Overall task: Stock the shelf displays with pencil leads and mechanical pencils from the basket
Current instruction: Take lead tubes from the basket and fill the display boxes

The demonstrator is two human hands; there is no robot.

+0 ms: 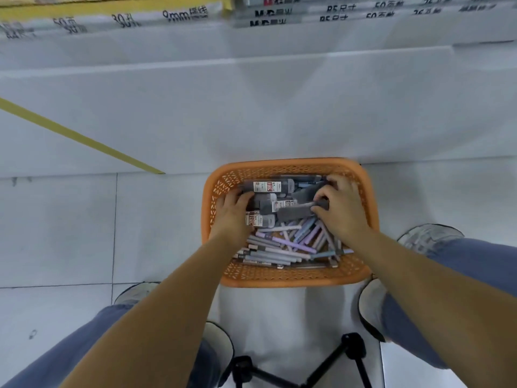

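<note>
In the orange basket [293, 280], the right hand [342, 208] pinched a lead case [293, 213] lying crosswise. The left hand [232, 215] curled its fingers [244, 195] onto another, perhaps gripping it.

The basket [293, 280] is orange plastic, an openwork lattice with a smooth rim. The lead cases [282, 186] are dark, see-through plastic with white labels. The pencils [279, 254] have smooth pastel barrels. The floor [56, 233] is pale, faintly glossy tile. The trousers [475, 259] are blue cloth.

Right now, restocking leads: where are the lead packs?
Head view: the lead packs fill the far end of the orange basket, between left hand and right hand, beyond the pencils.
</note>
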